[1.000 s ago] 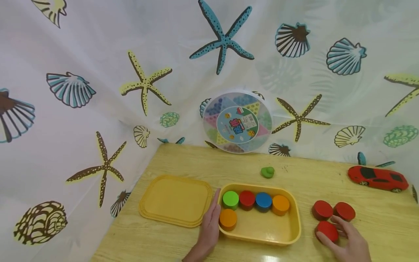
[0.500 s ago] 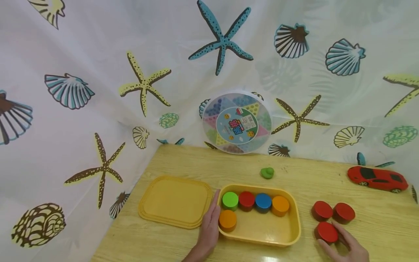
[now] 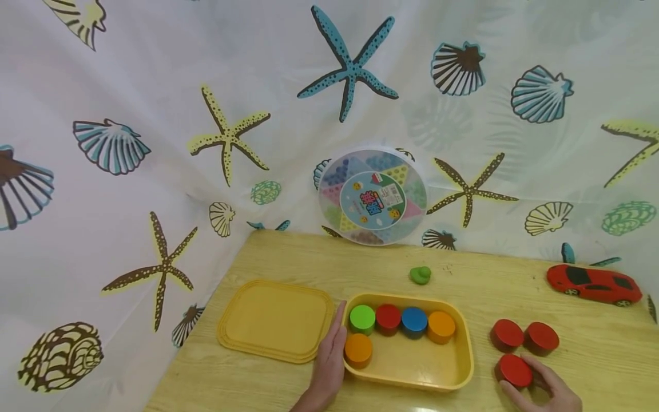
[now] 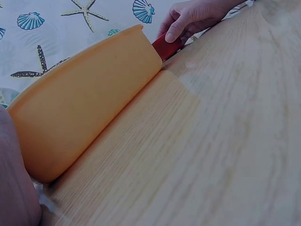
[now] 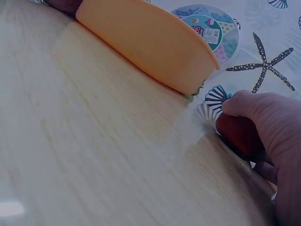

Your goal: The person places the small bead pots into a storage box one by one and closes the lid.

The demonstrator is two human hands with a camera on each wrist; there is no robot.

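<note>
A white curtain (image 3: 154, 74) with starfish and shells hangs behind a wooden table (image 3: 247, 383). Near the middle stands a yellow tray (image 3: 407, 366), a yellow lid (image 3: 276, 321) lying to its left. The left hand (image 3: 328, 357) rests straight-fingered along the tray's left wall. The right hand (image 3: 553, 393), right of the tray, pinches the nearest red block (image 3: 515, 371), parted just to its width. Two more red blocks (image 3: 507, 335) sit just beyond it. Inside the tray, five round blocks (image 3: 414, 321): green, red, blue, two orange.
</note>
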